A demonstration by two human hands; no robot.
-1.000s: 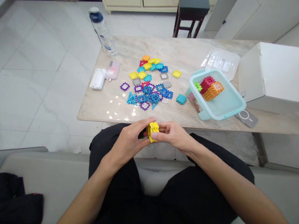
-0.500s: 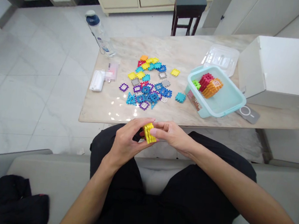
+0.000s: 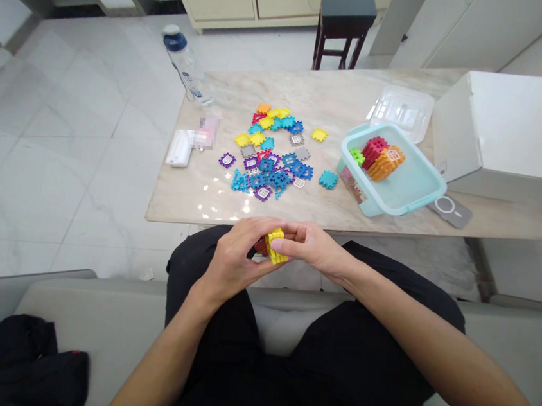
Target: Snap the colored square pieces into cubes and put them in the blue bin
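Over my lap, just in front of the table edge, both hands grip a stack of yellow interlocking tiles. My left hand is curled round the stack from the left, thumb below and fingers above. My right hand pinches it from the right, with the thumb across the tiles' edges. A reddish bit shows inside the left palm, too covered to make out. On the table beyond lies a loose pile of blue and purple tiles, with yellow tiles and a lone teal tile near it.
A light-blue plastic bin holds stacked red, orange and green tiles. Its clear lid lies behind, beside a white box. A grey phone rests by the bin. A water bottle and a white packet are at the left.
My hands still hold the yellow stack, which has shifted slightly right and down in the picture. The left fingers cover a little more of it. The whole view has moved slightly.
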